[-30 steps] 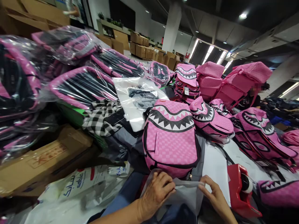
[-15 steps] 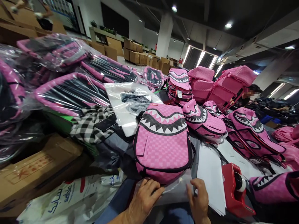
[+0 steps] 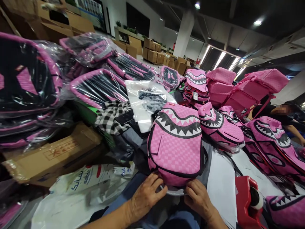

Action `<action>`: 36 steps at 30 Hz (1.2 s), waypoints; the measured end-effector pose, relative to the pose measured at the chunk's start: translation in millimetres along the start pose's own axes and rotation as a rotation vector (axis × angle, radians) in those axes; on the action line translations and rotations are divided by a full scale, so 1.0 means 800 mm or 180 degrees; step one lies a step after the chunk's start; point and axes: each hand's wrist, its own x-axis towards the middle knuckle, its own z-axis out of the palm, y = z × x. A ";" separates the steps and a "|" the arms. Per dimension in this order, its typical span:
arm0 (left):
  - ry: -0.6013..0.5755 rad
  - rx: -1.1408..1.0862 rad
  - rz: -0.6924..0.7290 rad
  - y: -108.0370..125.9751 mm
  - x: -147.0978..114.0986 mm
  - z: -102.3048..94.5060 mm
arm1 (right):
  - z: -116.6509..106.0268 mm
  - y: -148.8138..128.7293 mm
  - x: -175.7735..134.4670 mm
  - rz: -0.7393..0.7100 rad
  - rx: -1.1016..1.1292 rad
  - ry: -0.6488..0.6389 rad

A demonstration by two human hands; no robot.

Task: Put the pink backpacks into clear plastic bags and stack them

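Note:
Directly before me a pink checkered backpack [image 3: 177,152] with a shark-mouth print lies front side up, its base toward me. A strip of clear plastic bag [image 3: 175,190] shows under its near end, above my lap. At the base's left corner, my left hand [image 3: 148,196] has curled fingers closed on the plastic's edge. My right hand [image 3: 199,197] pinches the same edge at the right corner, fingertips close against the backpack. Part of the plastic is hidden beneath the backpack.
Plastic-wrapped backpacks [image 3: 28,76] are piled on the left above a cardboard box [image 3: 54,152]. A white printed sack [image 3: 78,194] lies near my left leg. White sheets [image 3: 220,187], a red tape dispenser [image 3: 247,202] and more pink backpacks [image 3: 222,127] stand right. Another person [image 3: 274,111] is at far right.
My right hand has moved in from the right and closed on the plastic at the backpack's base. My left hand has gripped the edge too. The view has swung left.

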 end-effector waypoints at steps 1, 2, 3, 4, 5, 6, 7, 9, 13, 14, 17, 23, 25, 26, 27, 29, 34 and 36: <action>-0.0153 -0.0064 0.0264 -0.008 0.005 -0.004 | -0.002 0.003 0.003 -0.0024 0.0038 -0.0125; -0.0310 -0.0136 0.0513 -0.016 0.012 -0.009 | -0.006 0.005 0.008 -0.0057 0.0043 -0.0220; -0.0467 -0.0201 0.0731 -0.023 0.018 -0.015 | -0.010 0.008 0.014 -0.0098 0.0037 -0.0311; -0.0632 -0.0245 0.0901 -0.029 0.025 -0.020 | -0.016 0.011 0.021 -0.0137 0.0039 -0.0424; -0.0799 -0.0260 0.1013 -0.035 0.032 -0.025 | -0.024 0.013 0.030 -0.0169 0.0070 -0.0566; -0.0950 -0.0248 0.1078 -0.039 0.040 -0.030 | -0.033 0.015 0.040 -0.0174 0.0125 -0.0743; -0.1048 -0.0216 0.1121 -0.042 0.047 -0.035 | -0.043 0.017 0.051 -0.0154 0.0186 -0.0934; -0.1093 -0.0107 0.1126 -0.046 0.066 -0.045 | -0.065 0.021 0.074 -0.0100 0.0270 -0.1232; -0.0797 0.0215 0.1052 -0.048 0.112 -0.068 | -0.092 0.030 0.112 -0.0283 0.0045 -0.0775; -0.0639 0.0292 0.1049 -0.048 0.123 -0.072 | -0.093 0.031 0.118 -0.0349 -0.0084 -0.0462; 0.0079 0.0436 0.0999 -0.052 0.149 -0.075 | -0.080 0.024 0.128 -0.0259 -0.0448 0.0450; 0.0826 0.0544 0.0539 -0.056 0.141 -0.053 | -0.045 -0.003 0.118 0.0117 -0.0419 0.0648; 0.0575 0.0540 0.0646 -0.052 0.126 -0.048 | -0.040 -0.001 0.110 -0.0072 -0.0430 0.0589; 0.0317 0.0512 0.0701 -0.050 0.118 -0.048 | -0.038 0.002 0.106 -0.0131 -0.0450 0.0608; 0.0028 0.0477 0.0740 -0.049 0.110 -0.049 | -0.035 0.004 0.101 -0.0140 -0.0475 0.0649; -0.0491 0.0412 0.0866 -0.050 0.096 -0.053 | -0.027 0.007 0.090 -0.0073 -0.0523 0.0684; -0.0260 0.0209 0.1393 -0.068 0.074 -0.046 | 0.004 -0.006 0.059 -0.0195 -0.0494 0.0410; 0.0118 0.0222 0.1288 -0.073 0.067 -0.033 | 0.011 -0.010 0.051 -0.0264 -0.0475 0.0413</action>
